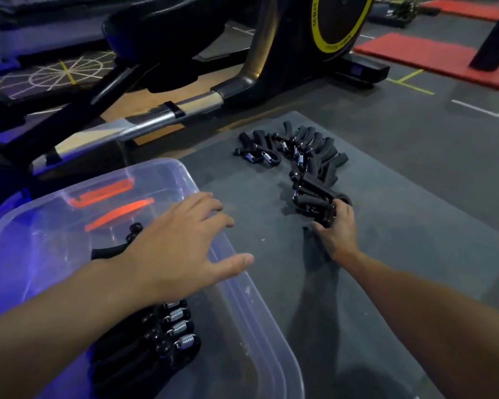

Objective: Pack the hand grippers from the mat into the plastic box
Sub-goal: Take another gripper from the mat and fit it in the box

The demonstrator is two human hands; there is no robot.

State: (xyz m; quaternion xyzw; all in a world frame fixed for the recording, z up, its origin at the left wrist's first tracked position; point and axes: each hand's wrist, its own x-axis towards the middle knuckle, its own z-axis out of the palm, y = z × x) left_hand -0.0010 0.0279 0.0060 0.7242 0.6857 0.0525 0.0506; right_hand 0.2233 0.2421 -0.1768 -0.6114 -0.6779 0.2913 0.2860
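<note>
Pinching hand gripper, probably 1, right hand; left hand splayed over plastic box rim.

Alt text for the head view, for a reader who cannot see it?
A person's right hand grips a black spring hand gripper at the near end of a pile on the grey mat. The left hand is open over the clear plastic box, where a row of black grippers already lies.

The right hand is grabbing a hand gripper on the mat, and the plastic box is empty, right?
No, the plastic box is not empty: the head view shows packed hand grippers inside. The right hand grips a hand gripper on the mat.
</note>
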